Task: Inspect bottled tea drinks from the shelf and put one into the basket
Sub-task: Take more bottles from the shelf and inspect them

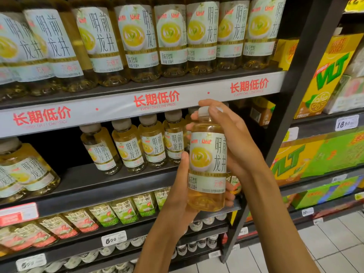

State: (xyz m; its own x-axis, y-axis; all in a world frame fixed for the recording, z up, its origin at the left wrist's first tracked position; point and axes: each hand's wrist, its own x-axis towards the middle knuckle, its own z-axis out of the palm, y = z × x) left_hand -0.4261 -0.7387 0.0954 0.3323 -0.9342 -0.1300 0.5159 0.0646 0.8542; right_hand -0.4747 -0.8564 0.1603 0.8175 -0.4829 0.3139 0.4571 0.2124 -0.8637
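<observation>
Inspecting tea bottle point(206, 160), upright before shelf point(149, 101): my left hand point(183, 194) fingers wrap base, right hand point(232, 138) fingers grasp cap end. Basket not visible; I judge next: lower bottle toward it.

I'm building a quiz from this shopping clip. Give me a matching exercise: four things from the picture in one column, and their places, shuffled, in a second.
Things:
1. held tea bottle
2. left hand
3. right hand
4. yellow VLT carton

Places:
A. on the neighbouring shelf unit at right
B. round the bottle's lower half
C. in front of the shelves, between both hands
D. at the bottle's cap and neck

Pairs: 1-C, 2-B, 3-D, 4-A
</observation>
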